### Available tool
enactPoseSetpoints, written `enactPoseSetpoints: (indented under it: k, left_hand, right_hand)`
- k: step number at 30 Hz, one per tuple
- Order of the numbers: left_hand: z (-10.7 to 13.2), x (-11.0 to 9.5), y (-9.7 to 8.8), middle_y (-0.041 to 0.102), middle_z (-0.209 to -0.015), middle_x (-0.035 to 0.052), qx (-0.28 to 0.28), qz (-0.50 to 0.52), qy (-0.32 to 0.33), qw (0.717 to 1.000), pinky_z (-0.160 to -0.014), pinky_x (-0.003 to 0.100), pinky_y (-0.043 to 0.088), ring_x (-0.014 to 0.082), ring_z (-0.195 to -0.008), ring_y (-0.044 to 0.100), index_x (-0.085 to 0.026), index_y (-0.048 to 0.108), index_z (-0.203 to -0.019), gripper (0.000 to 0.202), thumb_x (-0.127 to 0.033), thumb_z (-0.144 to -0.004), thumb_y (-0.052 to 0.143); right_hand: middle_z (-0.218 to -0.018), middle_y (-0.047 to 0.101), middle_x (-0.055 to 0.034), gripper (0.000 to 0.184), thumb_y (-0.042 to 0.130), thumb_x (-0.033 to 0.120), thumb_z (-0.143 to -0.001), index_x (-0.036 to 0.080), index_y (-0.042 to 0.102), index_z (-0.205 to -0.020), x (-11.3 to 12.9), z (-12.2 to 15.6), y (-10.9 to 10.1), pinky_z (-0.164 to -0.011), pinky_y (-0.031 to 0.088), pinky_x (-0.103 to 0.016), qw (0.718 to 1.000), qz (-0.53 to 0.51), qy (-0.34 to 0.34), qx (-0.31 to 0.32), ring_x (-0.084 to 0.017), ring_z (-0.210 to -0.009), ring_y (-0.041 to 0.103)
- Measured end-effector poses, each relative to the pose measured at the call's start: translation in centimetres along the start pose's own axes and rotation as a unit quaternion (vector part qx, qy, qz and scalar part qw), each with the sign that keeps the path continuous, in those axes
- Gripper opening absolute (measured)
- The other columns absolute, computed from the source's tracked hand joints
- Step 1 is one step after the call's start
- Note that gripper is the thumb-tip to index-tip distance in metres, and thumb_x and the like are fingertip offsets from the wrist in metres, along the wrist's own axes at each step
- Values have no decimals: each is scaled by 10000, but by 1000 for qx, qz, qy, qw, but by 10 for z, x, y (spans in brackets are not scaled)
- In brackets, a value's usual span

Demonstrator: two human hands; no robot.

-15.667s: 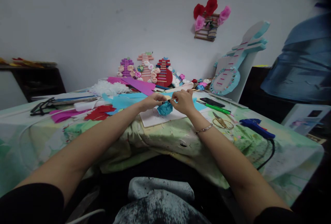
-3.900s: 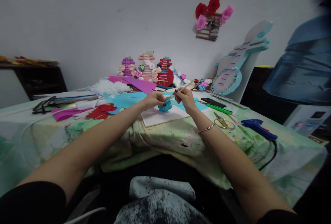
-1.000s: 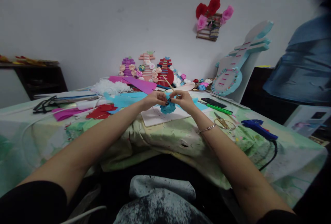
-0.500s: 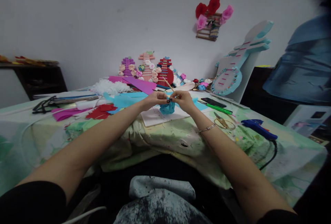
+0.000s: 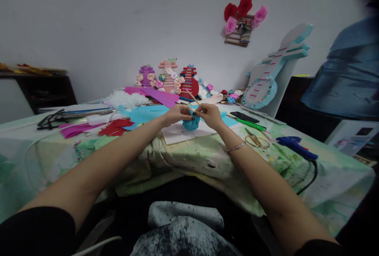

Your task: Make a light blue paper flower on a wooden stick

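A small blue paper flower (image 5: 190,123) is held between both hands above a white board (image 5: 189,133) on the table. My left hand (image 5: 177,113) pinches the flower's left side, fingers closed. My right hand (image 5: 209,114) is closed on a thin wooden stick (image 5: 193,97) that slants up and to the left from the flower, and its fingertips touch the flower's top.
Gold scissors (image 5: 255,139), a green pen (image 5: 248,123) and a phone (image 5: 243,116) lie right of my hands. A blue glue gun (image 5: 293,146) with a black cord sits further right. Coloured paper (image 5: 114,128) covers the left. Craft guitars (image 5: 188,82) stand behind.
Over the last second the hands stay on the flower. The stick keeps pointing up and left. Earlier it pointed up to the right.
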State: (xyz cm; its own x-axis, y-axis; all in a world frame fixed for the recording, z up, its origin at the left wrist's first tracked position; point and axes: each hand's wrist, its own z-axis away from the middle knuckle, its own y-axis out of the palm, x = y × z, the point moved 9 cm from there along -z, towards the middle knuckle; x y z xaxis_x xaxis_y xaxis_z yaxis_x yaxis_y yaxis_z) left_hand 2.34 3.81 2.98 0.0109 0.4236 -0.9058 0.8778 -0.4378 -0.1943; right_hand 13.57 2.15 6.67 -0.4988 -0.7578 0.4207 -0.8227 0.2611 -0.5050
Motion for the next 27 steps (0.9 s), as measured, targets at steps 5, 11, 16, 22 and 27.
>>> enactPoseSetpoints:
  k: [5,11,16,22,27]
  left_hand:
    - [-1,1,-5,665,-710,41,-25,5,7,1000,-667,242,456,107,-652,602,-81,643,-778,320,-216,-535,802]
    - [-3,2,-13,653,-671,37,-55,-6,15,998,-648,253,457,108,-617,591,-85,627,-738,323,-223,-513,813]
    - [-2,1,-11,624,-642,14,-51,-1,13,999,-622,229,443,90,-598,574,-85,595,-704,322,-227,-516,814]
    - [1,-6,2,619,-692,4,7,36,25,999,-639,229,452,92,-635,585,-92,572,-750,369,-226,-513,821]
    - [1,-8,2,599,-655,-3,17,50,37,998,-584,209,432,83,-598,568,-93,552,-714,356,-250,-534,816]
  right_hand:
    - [-545,492,32,96,611,215,-671,150,592,-602,3,0,-4,-542,260,-236,1000,27,-4,-9,-83,-536,366]
    - [-545,493,27,95,578,209,-677,167,552,-596,2,1,-2,-542,262,-232,999,50,-13,-3,-93,-541,371]
    - [-546,474,29,95,551,183,-661,169,503,-580,6,1,-1,-541,258,-231,998,52,-29,8,-90,-537,356]
    - [-559,451,32,78,546,227,-668,166,519,-627,6,1,4,-541,272,-229,999,-8,-23,29,-91,-546,352]
    - [-581,456,24,127,557,278,-680,166,518,-632,3,0,3,-549,282,-230,999,-33,-11,20,-97,-573,358]
